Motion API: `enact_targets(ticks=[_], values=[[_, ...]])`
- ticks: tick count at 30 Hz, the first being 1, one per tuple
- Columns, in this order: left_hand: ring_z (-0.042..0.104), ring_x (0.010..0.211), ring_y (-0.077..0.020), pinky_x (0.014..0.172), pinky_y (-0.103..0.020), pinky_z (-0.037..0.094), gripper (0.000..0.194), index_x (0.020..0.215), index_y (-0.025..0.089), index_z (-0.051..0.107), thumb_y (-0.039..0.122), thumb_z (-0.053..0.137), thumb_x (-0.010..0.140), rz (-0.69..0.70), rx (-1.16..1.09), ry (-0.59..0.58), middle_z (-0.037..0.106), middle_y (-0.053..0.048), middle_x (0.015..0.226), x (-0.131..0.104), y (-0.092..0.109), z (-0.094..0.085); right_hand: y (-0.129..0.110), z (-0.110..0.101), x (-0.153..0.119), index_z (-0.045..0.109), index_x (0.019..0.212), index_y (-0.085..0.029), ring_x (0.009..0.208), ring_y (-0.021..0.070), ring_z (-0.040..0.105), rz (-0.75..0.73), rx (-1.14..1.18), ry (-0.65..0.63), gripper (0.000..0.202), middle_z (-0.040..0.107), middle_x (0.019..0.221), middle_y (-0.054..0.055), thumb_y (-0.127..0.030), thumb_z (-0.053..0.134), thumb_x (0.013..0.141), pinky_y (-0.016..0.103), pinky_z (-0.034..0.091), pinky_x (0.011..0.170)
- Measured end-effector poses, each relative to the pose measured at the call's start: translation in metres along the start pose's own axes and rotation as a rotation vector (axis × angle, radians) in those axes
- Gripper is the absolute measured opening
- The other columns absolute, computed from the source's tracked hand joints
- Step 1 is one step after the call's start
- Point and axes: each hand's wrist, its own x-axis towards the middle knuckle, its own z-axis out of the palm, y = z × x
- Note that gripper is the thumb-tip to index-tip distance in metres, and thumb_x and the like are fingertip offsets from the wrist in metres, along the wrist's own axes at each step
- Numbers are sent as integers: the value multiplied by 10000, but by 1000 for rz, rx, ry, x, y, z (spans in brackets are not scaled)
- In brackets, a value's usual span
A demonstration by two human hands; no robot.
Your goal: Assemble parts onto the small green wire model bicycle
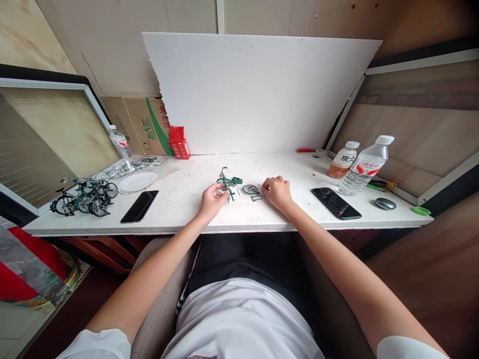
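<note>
My left hand is closed on a small green model bicycle frame, pinching it between thumb and fingers just above the white table. Its handlebar end points away from me. Right of the frame lies a spoked model wheel, with a small green part behind it and a thin green piece in front. Beside the wheel, my right hand rests low over the table, its fingers curled and pinched together. Whatever those fingertips hold, if anything, is too small to make out.
Several model bicycles stand at the left end, near white plates and loose green parts. Phones lie on both sides, one left, one right. Bottles and a mouse are at right. A white board closes the back.
</note>
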Motion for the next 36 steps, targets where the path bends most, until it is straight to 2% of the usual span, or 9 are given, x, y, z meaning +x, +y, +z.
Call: enact_targets(ticks=[4,7,11,14,19,24,28,32,36], values=[[682,767,-173,759,-298,535,372,1106,153,714,351,835,814,-2,6,30,742,-53,850,-1,2,0,4,9,0,657,857,-217,1072,388,539,13,40,6,291,723,950,184,-424,549,1031,563,450,907],[681,763,-175,749,-295,535,379,1095,154,714,360,845,804,1,6,51,741,-55,854,0,-1,0,6,12,1,662,912,-212,1094,389,534,56,83,36,325,713,1040,190,-453,494,1052,563,463,907],[675,750,-168,722,-285,531,374,1078,162,709,373,849,802,-3,5,69,742,-60,884,4,-8,-1,9,12,2,676,997,-206,1135,406,519,137,105,75,279,680,1155,207,-389,471,1047,587,464,920],[666,749,-157,703,-276,527,383,1092,162,700,377,844,810,1,-3,81,752,-85,980,5,-9,-1,8,9,2,683,1086,-202,1196,426,492,182,101,101,234,650,1250,215,-328,501,1011,615,449,958],[619,734,-120,694,-260,510,358,1124,166,678,380,786,859,18,-2,100,737,-113,1165,4,-6,-1,2,3,1,654,1231,-174,1281,430,464,233,97,82,324,615,1361,224,-215,461,974,632,423,1016],[605,723,-123,694,-265,492,351,1125,172,667,382,776,866,17,6,115,734,-102,1123,4,-6,-1,-1,4,0,627,1274,-170,1348,423,448,235,116,68,353,611,1409,223,-201,471,959,632,399,1070],[607,723,-130,698,-271,492,366,1124,174,671,393,792,856,15,5,114,736,-98,1092,5,-7,-1,-5,2,-2,638,1277,-164,1358,412,460,140,120,50,342,607,1430,218,-235,499,974,600,433,1059],[615,733,-122,708,-270,506,338,1120,176,666,369,779,866,19,10,120,733,-106,1166,6,-9,0,-19,-3,-3,697,1228,-173,1385,389,463,-111,118,-4,305,650,1388,189,-274,479,1039,549,451,1070],[629,736,-133,696,-271,517,318,1134,172,661,332,765,879,7,1,130,745,-98,1117,7,-11,1,-45,-2,-1,743,1243,-182,1215,320,556,-278,154,-80,340,687,1252,159,-254,453,1080,445,480,1015]])
